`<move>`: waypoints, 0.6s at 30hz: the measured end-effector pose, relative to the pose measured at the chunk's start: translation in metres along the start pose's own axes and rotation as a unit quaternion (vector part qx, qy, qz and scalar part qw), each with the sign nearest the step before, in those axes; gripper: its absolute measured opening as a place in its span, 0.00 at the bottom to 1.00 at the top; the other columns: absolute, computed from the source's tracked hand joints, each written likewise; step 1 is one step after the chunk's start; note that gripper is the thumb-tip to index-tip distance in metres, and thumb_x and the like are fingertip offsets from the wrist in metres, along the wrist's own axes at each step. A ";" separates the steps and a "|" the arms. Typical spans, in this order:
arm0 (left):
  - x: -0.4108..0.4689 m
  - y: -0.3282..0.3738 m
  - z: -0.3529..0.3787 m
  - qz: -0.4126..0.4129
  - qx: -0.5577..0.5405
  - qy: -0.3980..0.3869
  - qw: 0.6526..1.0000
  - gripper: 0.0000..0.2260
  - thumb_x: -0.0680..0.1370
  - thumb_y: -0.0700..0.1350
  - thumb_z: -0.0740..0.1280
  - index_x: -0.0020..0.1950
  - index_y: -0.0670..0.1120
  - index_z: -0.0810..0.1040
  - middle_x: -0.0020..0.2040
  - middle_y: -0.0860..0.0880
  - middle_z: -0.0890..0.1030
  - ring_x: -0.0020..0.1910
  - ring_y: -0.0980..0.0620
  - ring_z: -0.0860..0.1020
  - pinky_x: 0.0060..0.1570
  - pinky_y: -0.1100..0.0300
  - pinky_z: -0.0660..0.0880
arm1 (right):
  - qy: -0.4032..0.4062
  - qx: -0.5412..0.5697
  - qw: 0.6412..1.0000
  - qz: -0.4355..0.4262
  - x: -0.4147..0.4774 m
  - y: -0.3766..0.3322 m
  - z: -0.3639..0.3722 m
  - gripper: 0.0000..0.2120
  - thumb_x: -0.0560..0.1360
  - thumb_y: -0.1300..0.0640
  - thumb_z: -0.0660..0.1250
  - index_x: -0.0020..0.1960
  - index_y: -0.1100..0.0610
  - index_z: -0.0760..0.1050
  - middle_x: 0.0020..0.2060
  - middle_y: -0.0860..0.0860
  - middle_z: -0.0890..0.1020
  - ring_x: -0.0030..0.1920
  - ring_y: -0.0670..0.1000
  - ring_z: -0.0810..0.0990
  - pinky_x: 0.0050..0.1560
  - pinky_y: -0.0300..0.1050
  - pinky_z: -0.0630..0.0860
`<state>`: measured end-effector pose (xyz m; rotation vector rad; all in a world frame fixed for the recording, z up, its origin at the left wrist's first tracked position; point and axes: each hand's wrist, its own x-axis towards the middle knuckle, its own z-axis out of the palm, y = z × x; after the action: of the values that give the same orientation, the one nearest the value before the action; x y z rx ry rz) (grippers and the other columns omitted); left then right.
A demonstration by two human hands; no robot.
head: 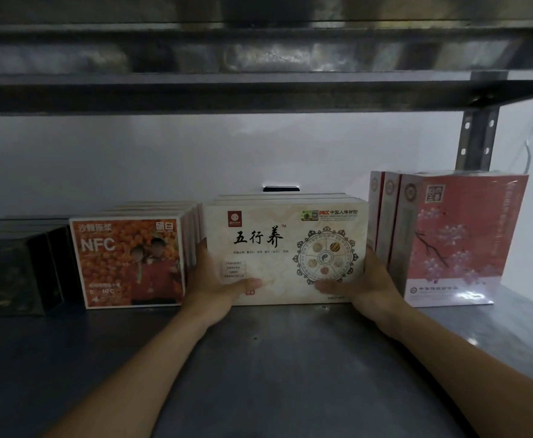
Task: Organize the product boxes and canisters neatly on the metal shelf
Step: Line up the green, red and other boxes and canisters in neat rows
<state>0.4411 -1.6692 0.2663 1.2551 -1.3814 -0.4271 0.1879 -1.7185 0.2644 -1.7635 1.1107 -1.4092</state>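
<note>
I have the cream box (285, 248) by both ends. My left hand (214, 289) is wrapped round its left edge and my right hand (363, 286) round its right edge. Each thumb lies across the lower front and the fingers are tucked behind the sides. The box stands upright on the shelf (274, 358), at the front of a file of like boxes whose tops show behind it. It sits in the middle slot, between the orange boxes (129, 263) on its left and the pink boxes (448, 241) on its right, and my fingers fill the narrow gaps on either side.

Most of this level looks sorted to me. There are four groups, each standing on edge with faces forward: the dark boxes (12, 273) at far left, then orange, cream and pink. The fronts run in a fairly even line, though the pink group stands taller and a touch nearer me.

What is left here seems small: push the cream box flush with its file, draw my fingers out and close the gaps. The left end is dim, so I cannot say whether the dark boxes are squared up. I see no canisters on this level, so that part of the job must lie elsewhere on the rack, and how it stands I cannot tell.
</note>
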 end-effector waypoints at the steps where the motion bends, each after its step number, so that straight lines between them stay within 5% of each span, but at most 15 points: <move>1: -0.001 0.002 0.000 -0.001 -0.005 0.002 1.000 0.40 0.62 0.39 0.82 0.64 0.56 0.62 0.56 0.64 0.72 0.52 0.70 0.70 0.39 0.81 0.69 | -0.001 -0.005 1.000 -0.003 0.000 0.000 0.000 0.41 0.56 0.62 0.85 0.65 0.54 0.71 0.56 0.45 0.81 0.55 0.39 0.78 0.44 0.23 0.73; 6: -0.004 0.007 0.001 -0.003 -0.010 -0.005 1.000 0.37 0.64 0.36 0.80 0.62 0.54 0.61 0.53 0.65 0.70 0.46 0.71 0.71 0.35 0.81 0.69 | -0.014 -0.045 0.999 -0.015 0.001 -0.003 0.002 0.39 0.58 0.62 0.84 0.66 0.55 0.71 0.56 0.46 0.81 0.55 0.36 0.76 0.43 0.19 0.69; 10: -0.002 0.002 -0.001 -0.018 0.011 0.006 1.000 0.39 0.61 0.44 0.83 0.64 0.53 0.64 0.55 0.63 0.74 0.53 0.65 0.74 0.45 0.77 0.68 | -0.013 -0.063 0.998 -0.004 0.002 -0.003 0.002 0.39 0.59 0.62 0.84 0.66 0.57 0.70 0.57 0.48 0.81 0.57 0.42 0.79 0.43 0.20 0.71; 14: 0.001 -0.004 0.000 -0.043 0.031 0.013 0.999 0.44 0.52 0.57 0.83 0.64 0.54 0.69 0.56 0.56 0.81 0.53 0.56 0.81 0.52 0.54 0.80 | -0.003 -0.094 0.995 0.018 -0.006 -0.010 0.002 0.36 0.62 0.61 0.82 0.65 0.56 0.69 0.54 0.46 0.80 0.50 0.40 0.77 0.35 0.20 0.69; 16: 0.000 -0.002 0.001 -0.054 0.030 0.020 0.998 0.44 0.52 0.56 0.83 0.64 0.54 0.69 0.55 0.56 0.82 0.52 0.54 0.81 0.51 0.51 0.81 | 0.005 -0.126 0.992 0.028 -0.010 -0.014 0.003 0.31 0.64 0.59 0.81 0.62 0.54 0.70 0.50 0.43 0.79 0.46 0.36 0.75 0.32 0.21 0.69; 18: -0.003 0.002 0.001 -0.065 0.028 0.029 0.997 0.41 0.56 0.50 0.84 0.64 0.52 0.68 0.56 0.56 0.80 0.53 0.55 0.80 0.54 0.54 0.79 | 0.026 -0.159 0.986 0.038 -0.015 -0.017 0.005 0.31 0.64 0.53 0.81 0.62 0.53 0.71 0.51 0.42 0.80 0.49 0.43 0.79 0.40 0.27 0.71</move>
<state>0.4383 -1.6663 0.2662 1.3978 -1.2741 -0.4414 0.1953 -1.6977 0.2713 -1.8855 1.4833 -1.2936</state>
